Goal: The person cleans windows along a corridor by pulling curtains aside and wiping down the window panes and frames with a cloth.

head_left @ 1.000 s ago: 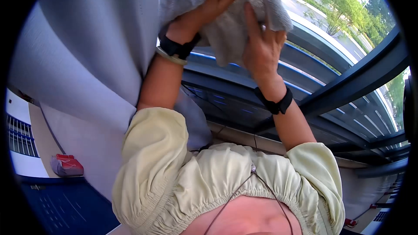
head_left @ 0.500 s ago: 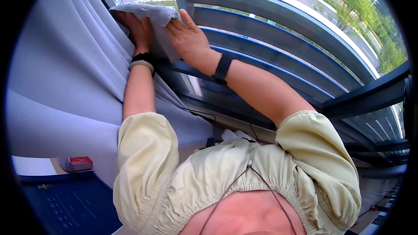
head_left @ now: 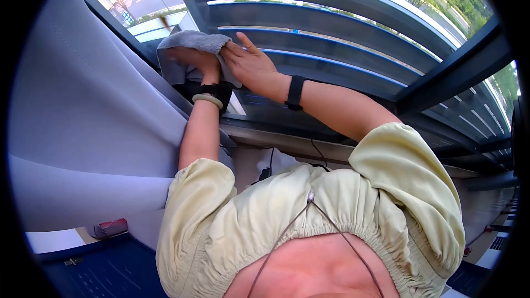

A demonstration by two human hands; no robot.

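Observation:
A grey cloth (head_left: 201, 41) lies against the window at the upper left, next to the curtain (head_left: 83, 110). My left hand (head_left: 193, 59) is under the cloth's folded edge, its fingers partly covered and blurred. Beside it, my right hand (head_left: 251, 66) touches the cloth's right edge with its fingertips, palm down, thumb stretched away from the fingers. A black band and a pale bangle circle my left wrist; a black band is on my right wrist.
Dark window frame bars (head_left: 458, 72) run down the right side. Grey slats (head_left: 331, 44) stand outside the glass, with a road and trees beyond. A dark blue surface (head_left: 105, 267) and a red and grey bag (head_left: 107, 228) are at the lower left.
Both hands and the cloth have moved from the upper middle to the left, beside the curtain, then somewhat lower in view. The curtain's folds have shifted.

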